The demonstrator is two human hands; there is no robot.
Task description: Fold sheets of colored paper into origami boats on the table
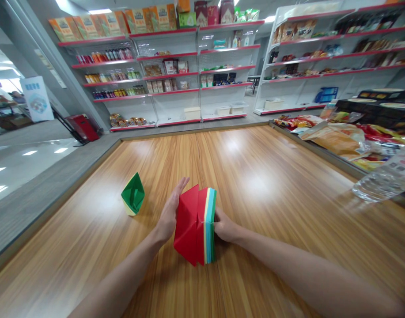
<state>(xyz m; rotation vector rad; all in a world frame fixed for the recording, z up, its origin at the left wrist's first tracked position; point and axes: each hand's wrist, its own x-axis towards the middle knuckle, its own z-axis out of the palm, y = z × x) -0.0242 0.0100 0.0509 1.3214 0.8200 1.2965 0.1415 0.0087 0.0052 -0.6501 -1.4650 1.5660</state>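
Note:
A stack of folded coloured paper [190, 225] stands on the wooden table in front of me. Its left face is red, and yellow, light blue and green layers show along its right edge. Against the red side lies my left hand [171, 214], open, with its fingers stretched out and pointing away from me. My right hand [226, 226] is closed on the green side, its fingertips partly hidden behind the paper. To the left, apart from both hands, a small green folded-paper piece [134, 196] with a pale yellow base stands upright on the table.
The wood-grain table [255, 176] has a raised dark edge. At the right lie a clear plastic bottle [381, 181], snack packets [341, 139] and stacked black boxes [377, 108]. Stocked shelves [169, 75] line the back; a red hand truck [83, 128] stands beyond the table.

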